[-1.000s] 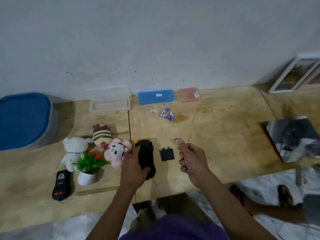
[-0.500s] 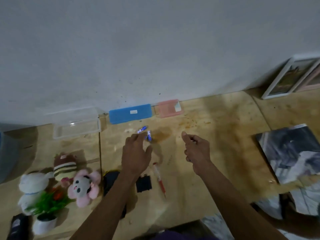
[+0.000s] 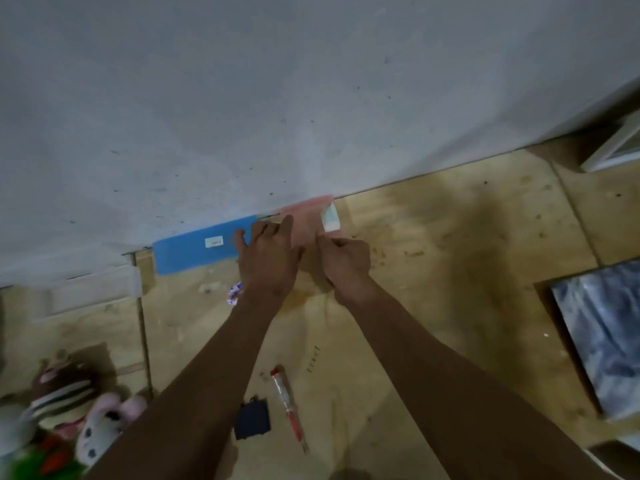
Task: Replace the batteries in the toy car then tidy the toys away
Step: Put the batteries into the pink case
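Note:
Both of my hands are stretched out to a pink box (image 3: 304,216) that stands against the wall. My left hand (image 3: 268,252) lies with fingers apart on the box's left part. My right hand (image 3: 346,261) has its fingers curled, thumb tip at the box's front edge; motion blur hides whether it grips the box. Blue-and-white batteries (image 3: 234,293) peek out beside my left wrist. A black battery cover (image 3: 252,419) and a red screwdriver (image 3: 289,407) lie between my forearms. My left arm hides the toy car.
A blue box (image 3: 197,249) and a clear plastic box (image 3: 93,289) sit along the wall to the left. Plush toys (image 3: 93,420) and a small potted plant (image 3: 38,462) fill the lower left. At right lie a dark glossy sheet (image 3: 602,337) and a white picture frame (image 3: 620,147).
My left hand left the toy car and passed over the batteries to the pink box. My right hand set down the screwdriver and moved forward too. The view tilted toward the wall.

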Available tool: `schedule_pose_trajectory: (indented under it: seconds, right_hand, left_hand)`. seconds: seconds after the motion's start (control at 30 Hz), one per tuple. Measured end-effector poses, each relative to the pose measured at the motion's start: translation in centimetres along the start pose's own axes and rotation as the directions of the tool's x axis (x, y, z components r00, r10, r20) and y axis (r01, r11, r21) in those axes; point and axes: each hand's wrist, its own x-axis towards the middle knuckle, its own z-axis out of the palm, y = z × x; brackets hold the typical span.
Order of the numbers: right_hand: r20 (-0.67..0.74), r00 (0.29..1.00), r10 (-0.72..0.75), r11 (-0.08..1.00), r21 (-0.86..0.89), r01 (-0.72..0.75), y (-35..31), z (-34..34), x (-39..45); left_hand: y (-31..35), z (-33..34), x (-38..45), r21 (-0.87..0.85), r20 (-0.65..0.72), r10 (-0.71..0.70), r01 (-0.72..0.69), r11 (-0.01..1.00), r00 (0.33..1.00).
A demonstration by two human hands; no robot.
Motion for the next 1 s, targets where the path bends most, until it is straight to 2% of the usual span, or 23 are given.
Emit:
schedule_pose_trajectory:
  seconds: [0.17,0.3,0.57,0.7,0.8,0.9,1.0]
  right_hand:
    - [-0.046,0.989,0.143,0.984,0.112,-0.137,-0.5,-0.3,0.9]
    - [-0.027,0.984,0.175,0.976,0.135,-0.17,-0.6,-0.1,1.1]
    - [0.067,0.994,0.092,0.988,0.119,-0.1,-0.8,-1.0,0.5]
    - [0.136,0.99,0.027,0.994,0.097,-0.041,-2.9,-1.6,-0.4]
    - [0.194,0.981,-0.022,0.987,0.159,-0.01,-5.3,-1.8,-0.3]
    - [0.244,0.968,0.063,0.947,0.292,-0.135,-6.9,-1.6,0.4]
    - [0.349,0.928,0.13,0.841,0.456,-0.29,-7.2,-1.5,1.0]
  left_hand:
    - [0.9,0.8,0.6,0.017,-0.066,0.041,-0.04,0.999,0.997]
    - [0.4,1.7,1.1,0.088,-0.136,0.079,-0.068,0.994,0.987]
    - [0.4,1.8,1.5,0.195,-0.2,0.095,-0.055,0.979,0.975]
    - [0.6,2.0,1.0,0.133,-0.257,0.007,0.029,0.991,0.966]
    - [1.1,2.3,0.5,0.095,-0.27,-0.037,0.064,0.993,0.962]
    - [1.3,1.9,0.3,0.085,-0.247,-0.049,0.072,0.994,0.968]
    - [1.5,1.5,0.3,0.081,-0.199,-0.068,0.086,0.993,0.978]
